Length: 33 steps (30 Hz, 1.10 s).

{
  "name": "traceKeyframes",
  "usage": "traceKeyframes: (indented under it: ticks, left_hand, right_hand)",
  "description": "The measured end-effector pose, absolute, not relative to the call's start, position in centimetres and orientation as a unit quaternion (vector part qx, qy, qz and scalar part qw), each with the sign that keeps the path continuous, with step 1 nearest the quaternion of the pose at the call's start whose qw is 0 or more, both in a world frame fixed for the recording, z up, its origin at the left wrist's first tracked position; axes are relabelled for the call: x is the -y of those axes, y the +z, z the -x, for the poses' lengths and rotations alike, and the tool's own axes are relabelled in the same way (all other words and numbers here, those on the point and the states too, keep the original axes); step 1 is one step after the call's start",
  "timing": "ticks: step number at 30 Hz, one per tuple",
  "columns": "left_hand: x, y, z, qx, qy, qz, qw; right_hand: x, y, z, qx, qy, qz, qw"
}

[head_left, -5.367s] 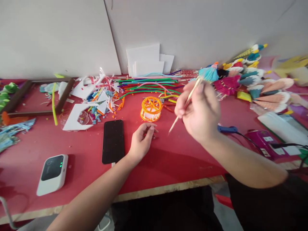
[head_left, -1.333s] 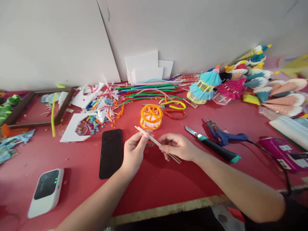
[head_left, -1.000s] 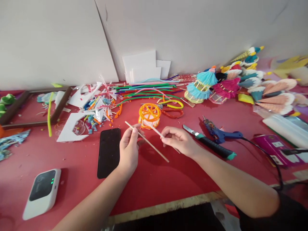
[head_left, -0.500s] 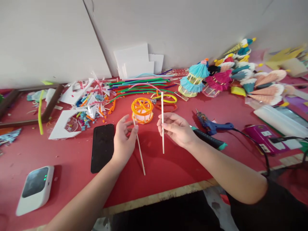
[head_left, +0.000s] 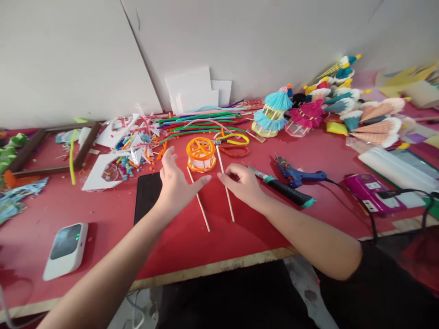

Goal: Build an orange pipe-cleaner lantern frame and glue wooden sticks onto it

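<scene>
My left hand (head_left: 176, 185) is spread open, its thumb stretched across above a thin wooden stick (head_left: 203, 210) that lies slanted on the red table. A second pale stick (head_left: 230, 205) slants the other way, with the thumb and fingers of my right hand (head_left: 242, 183) closed on it around its middle. Just beyond both hands stands a small drum-like piece (head_left: 201, 155) with orange rims, a spoked orange top and pale upright posts. The far end of the second stick reaches close to the yellow-and-red-handled scissors (head_left: 235, 142).
Right of my right hand lie a utility knife (head_left: 288, 191) and a blue glue gun (head_left: 297, 176) with its cord. A black phone (head_left: 146, 196) is partly under my left hand. Pipe cleaners (head_left: 202, 121), scraps (head_left: 137, 151) and small blue (head_left: 272, 112) and pink (head_left: 305, 116) lantern-like houses line the back.
My left hand has let go of its stick, which now lies on the table. My right hand has lowered the other stick from upright to a slant. The view has shifted slightly.
</scene>
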<state>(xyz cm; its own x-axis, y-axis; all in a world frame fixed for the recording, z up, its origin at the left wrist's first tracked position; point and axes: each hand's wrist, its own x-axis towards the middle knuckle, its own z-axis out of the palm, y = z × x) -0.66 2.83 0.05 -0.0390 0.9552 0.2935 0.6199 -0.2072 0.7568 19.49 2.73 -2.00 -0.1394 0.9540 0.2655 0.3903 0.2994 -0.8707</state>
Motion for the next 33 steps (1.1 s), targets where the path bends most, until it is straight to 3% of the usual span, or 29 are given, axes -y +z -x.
traceKeyframes:
  ticks: [9,18,26,30,33]
  left_hand:
    - [-8.2,0.8,-0.7,-0.664,0.317,-0.644,0.21]
    - [-11.6,0.6,3.0,-0.654,0.33,-0.666,0.139]
    - [-10.8,-0.1,4.1,-0.655,0.332,-0.673,0.084]
    - [-10.2,1.4,4.4,-0.708,0.27,-0.651,0.044]
    - [-9.8,2.4,4.4,-0.743,0.199,-0.634,0.081]
  right_hand:
    - [-3.4,-3.5,-19.9,0.781,0.181,0.503,0.323]
    - [-3.0,-3.0,-19.6,0.843,0.17,0.429,0.277]
    - [-2.8,-1.2,-20.3,0.832,0.124,0.483,0.243]
    - [-0.9,2.1,-22.8,0.808,0.017,0.576,0.121]
    - [0.9,4.0,-25.1,0.778,-0.045,0.627,-0.001]
